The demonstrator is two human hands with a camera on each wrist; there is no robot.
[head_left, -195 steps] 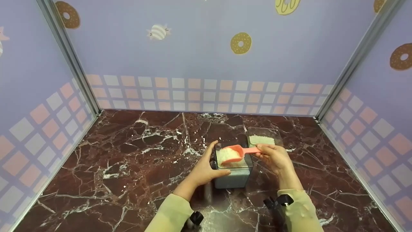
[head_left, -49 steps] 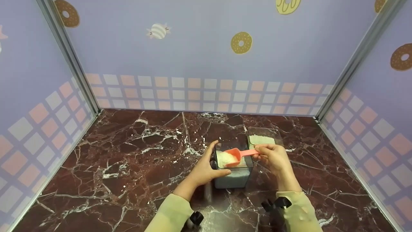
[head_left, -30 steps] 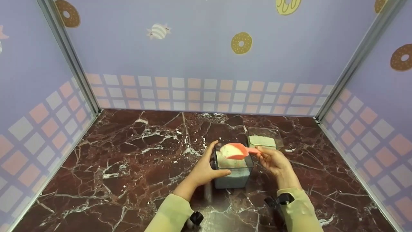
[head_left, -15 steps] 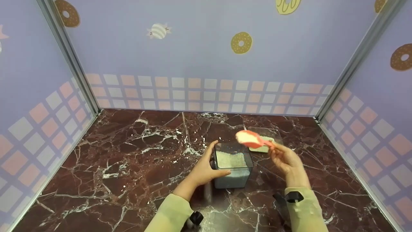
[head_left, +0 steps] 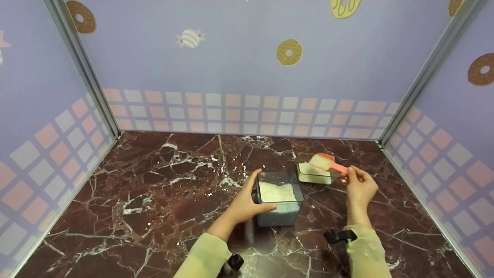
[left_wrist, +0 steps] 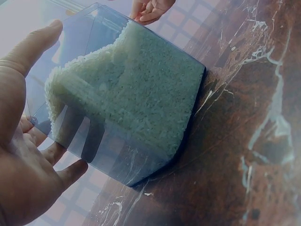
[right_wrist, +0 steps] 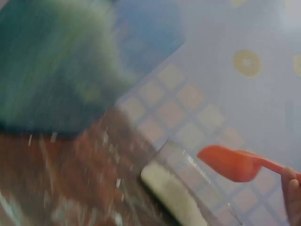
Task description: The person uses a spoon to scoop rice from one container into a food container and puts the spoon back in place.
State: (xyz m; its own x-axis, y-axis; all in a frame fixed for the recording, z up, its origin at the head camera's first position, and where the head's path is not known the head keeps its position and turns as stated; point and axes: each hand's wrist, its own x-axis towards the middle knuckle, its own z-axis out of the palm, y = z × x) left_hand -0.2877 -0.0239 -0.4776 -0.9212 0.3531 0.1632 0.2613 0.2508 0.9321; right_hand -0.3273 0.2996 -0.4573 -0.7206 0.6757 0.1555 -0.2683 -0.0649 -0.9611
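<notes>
A tall clear container (head_left: 278, 214) of white rice stands on the marbled table, its rice surface sloping in the left wrist view. My left hand (head_left: 245, 202) grips it round the left side, thumb at the front and fingers behind. Farther back and to the right sits a smaller clear box (head_left: 303, 178) with a layer of rice. My right hand (head_left: 359, 189) pinches the handle of an orange-pink scoop (head_left: 328, 162) heaped with rice. The scoop is over the smaller box, and the right wrist view shows it above the box's rim.
White grains (head_left: 210, 189) lie scattered on the dark red marbled table (head_left: 154, 220), mostly left of the tall container. A lilac wall (head_left: 239, 69) with a checkered band closes off the back, and side panels flank the table.
My right hand has lifted a scoopful of rice out of the tall container and carried it right and back, over the smaller box. My left hand has stayed on the tall container.
</notes>
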